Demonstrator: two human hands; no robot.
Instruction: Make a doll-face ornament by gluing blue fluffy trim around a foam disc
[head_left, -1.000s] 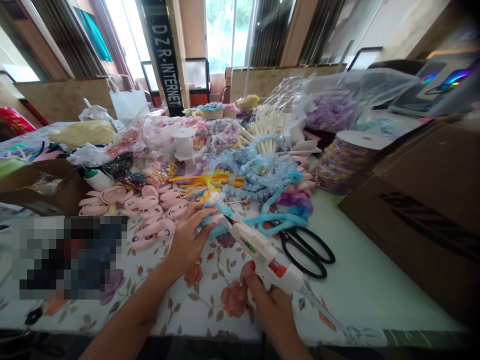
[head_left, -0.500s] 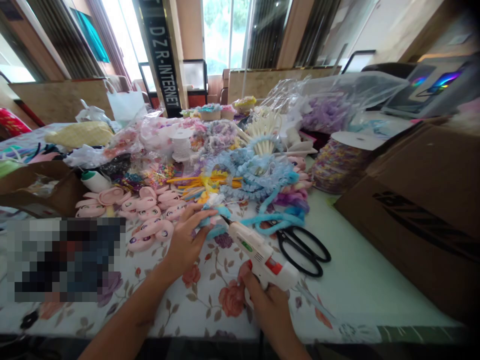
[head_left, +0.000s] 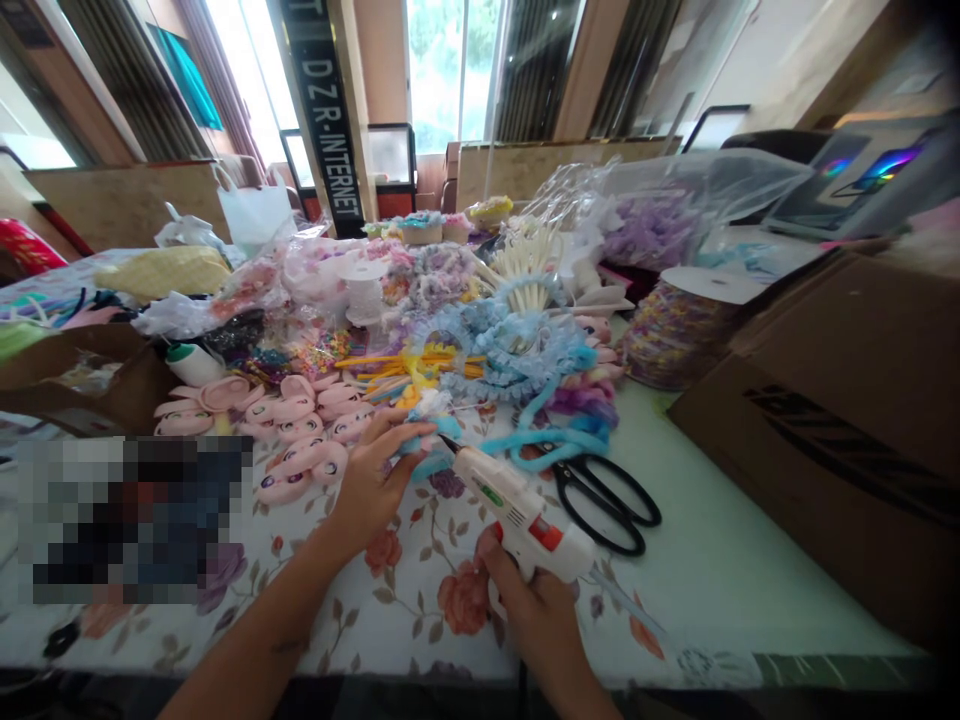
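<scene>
A white glue gun (head_left: 517, 510) with a red trigger and a red window is gripped in my right hand (head_left: 536, 600). Its dark nozzle points up and left, close to the fingers of my left hand (head_left: 379, 475). Those fingers are closed on a small blue and white fluffy piece (head_left: 433, 430), whose exact shape is partly hidden. Blue fuzzy stems (head_left: 555, 440) lie just right of the nozzle. Black-handled scissors (head_left: 611, 500) rest on the table to the right of the glue gun.
Pink bunny-like pieces (head_left: 300, 440) lie left of my left hand. Behind are blue ruffled trim (head_left: 517, 350), orange sticks (head_left: 450, 362) and plastic-bagged materials. A spool of colourful yarn (head_left: 675, 330) and a large cardboard box (head_left: 832, 420) stand at the right.
The glue gun's nozzle has shifted slightly left and up, nearer the fluffy piece. My left hand has hardly moved.
</scene>
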